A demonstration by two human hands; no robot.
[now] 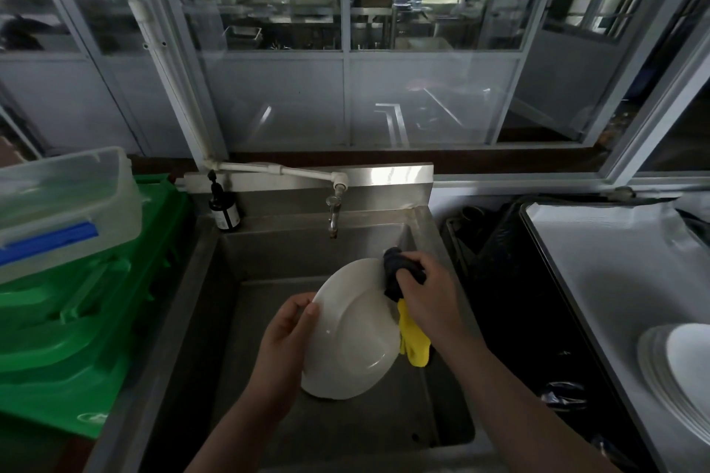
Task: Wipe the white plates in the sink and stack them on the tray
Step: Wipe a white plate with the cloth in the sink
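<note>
Left hand gripping the left rim of white plate, held tilted over steel sink. Right hand clamped on dark-and-yellow cloth, pressed to the plate's right edge. Stacked plates on tray, well right of the right hand. Green crates beyond the left hand.

Commercial kitchen (steel sink, stacked plates)
</note>
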